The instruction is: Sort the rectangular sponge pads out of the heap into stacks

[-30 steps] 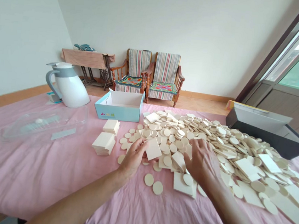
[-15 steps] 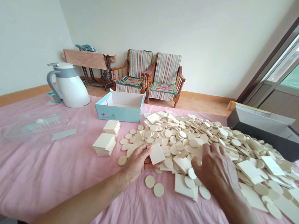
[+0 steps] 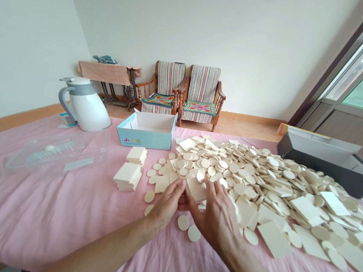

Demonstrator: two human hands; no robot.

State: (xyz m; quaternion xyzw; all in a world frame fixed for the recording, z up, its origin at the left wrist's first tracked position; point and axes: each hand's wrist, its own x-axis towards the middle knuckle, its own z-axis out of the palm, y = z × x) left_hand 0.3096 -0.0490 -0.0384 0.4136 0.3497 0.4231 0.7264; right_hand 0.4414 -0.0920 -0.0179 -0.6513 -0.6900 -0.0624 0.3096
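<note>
Between my hands are pale square wooden pieces (image 3: 196,191), held at the near edge of a big pile. My left hand (image 3: 168,204) grips them from the left, thumb at the edge. My right hand (image 3: 217,211) closes on them from the right; how many pieces there are I cannot tell. The pile (image 3: 246,168) mixes thin round discs and square tiles. Left of it stand two stacks of square tiles, a nearer one (image 3: 127,176) and a farther one (image 3: 136,154). Two loose discs (image 3: 194,232) lie just below my hands.
A light blue open box (image 3: 145,137) stands behind the stacks. A white jug (image 3: 90,107) and a clear plastic tray (image 3: 41,156) are on the left. An open black box (image 3: 330,169) is at the right. Pink cloth (image 3: 71,224) covers the table.
My right hand has moved left from the pile to the square pieces in my left hand. Several square tiles at the near side of the pile have shifted and spread to the right.
</note>
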